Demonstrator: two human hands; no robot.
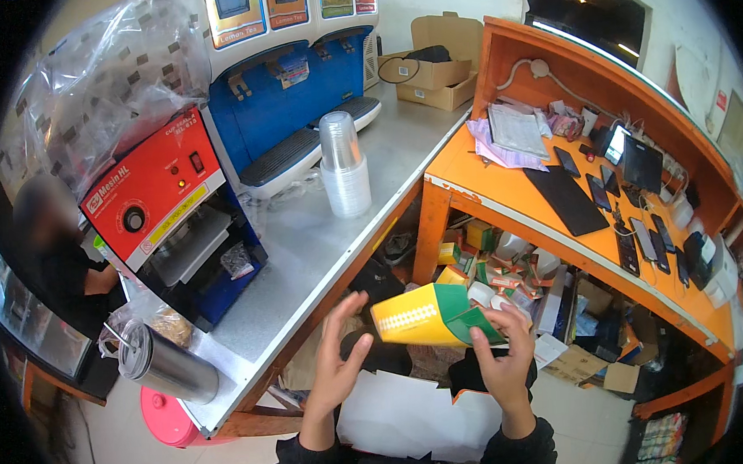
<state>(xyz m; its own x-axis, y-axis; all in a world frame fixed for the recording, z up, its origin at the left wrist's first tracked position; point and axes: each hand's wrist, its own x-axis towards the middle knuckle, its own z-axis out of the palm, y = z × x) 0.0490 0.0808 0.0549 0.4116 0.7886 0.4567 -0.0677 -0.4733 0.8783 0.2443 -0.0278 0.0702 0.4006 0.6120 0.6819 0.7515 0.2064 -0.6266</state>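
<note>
1. Right hand point(505, 351): thumb and fingers clamped on the green end of the card carton point(418, 318), which sits between both hands
2. Left hand point(342, 368): fingers spread apart, just beside the carton's yellow end; contact unclear
3. The step seems to be shaping the carton; the next move likely calls for left fingers steadying the yellow wall
4. Thin, smooth card, tapered and angular, green flaps by the right thumb; flat white sheets point(419, 414) below the fingers
</note>
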